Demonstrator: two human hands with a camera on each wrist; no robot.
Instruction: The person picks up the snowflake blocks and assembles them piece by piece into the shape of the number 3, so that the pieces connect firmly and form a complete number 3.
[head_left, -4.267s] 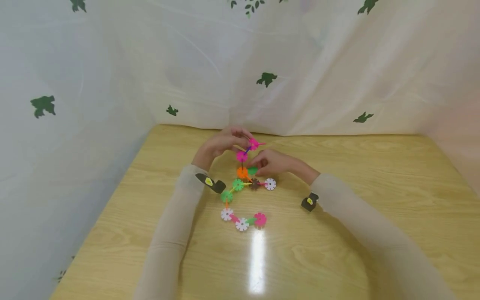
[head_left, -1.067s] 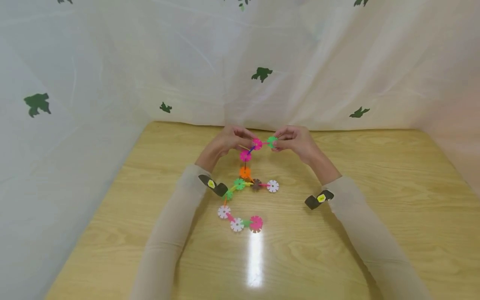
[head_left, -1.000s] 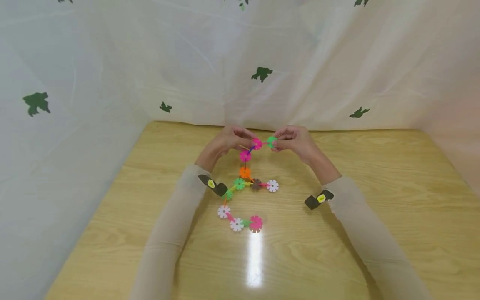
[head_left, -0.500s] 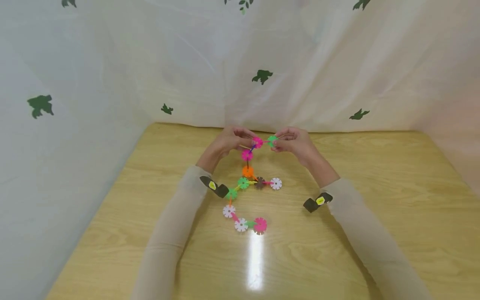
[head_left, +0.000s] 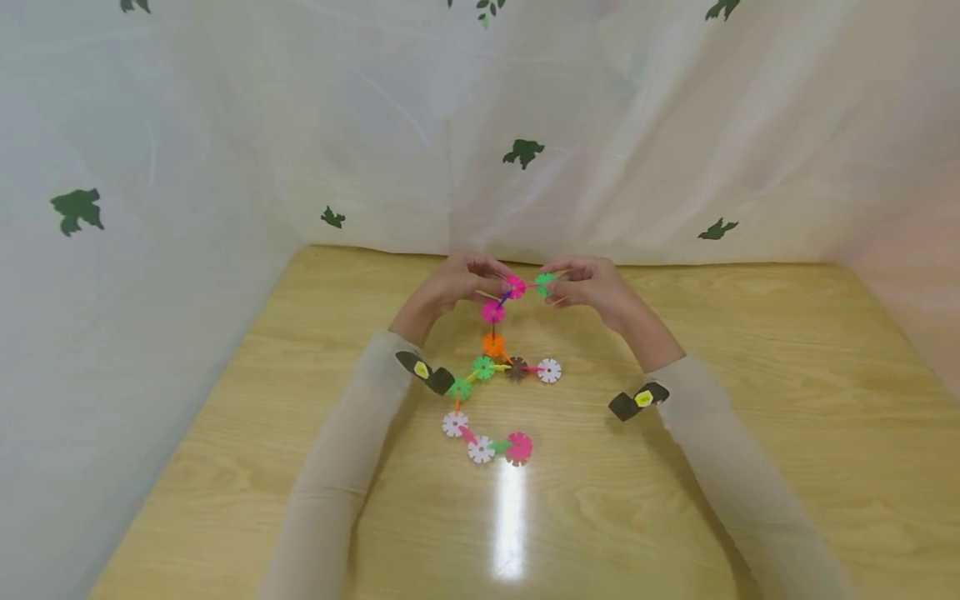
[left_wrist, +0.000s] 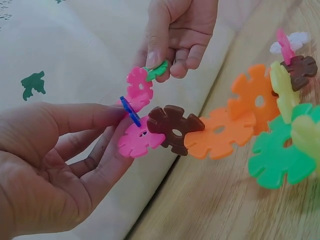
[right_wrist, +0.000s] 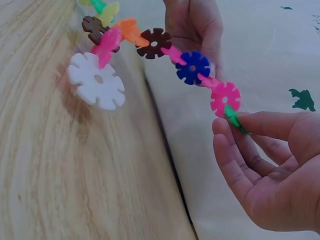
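A chain of colourful notched interlocking discs runs up the table to both hands. My left hand (head_left: 456,286) pinches the chain near its far end, around the blue disc (left_wrist: 130,111) and the pink disc (left_wrist: 141,137). Facing it, my right hand (head_left: 594,287) holds a green disc (right_wrist: 233,117) between thumb and fingers. That green disc meets the end pink disc (right_wrist: 225,99), edge to edge at their slots. Lower in the chain come an orange disc (head_left: 492,344), a brown disc (head_left: 516,369) and a white disc (head_left: 550,371) on a side branch.
The chain's near end curves across the wooden table (head_left: 600,517) through white discs (head_left: 454,424) to a large pink disc (head_left: 519,448). A pale curtain (head_left: 600,167) with green bird shapes hangs right behind the table's back edge, close to both hands.
Since the earliest frame, my right hand has moved from beside the orange disc up to the chain's far end with the green disc. Over the last second both hands stay nearly still; the right fingers shift slightly.
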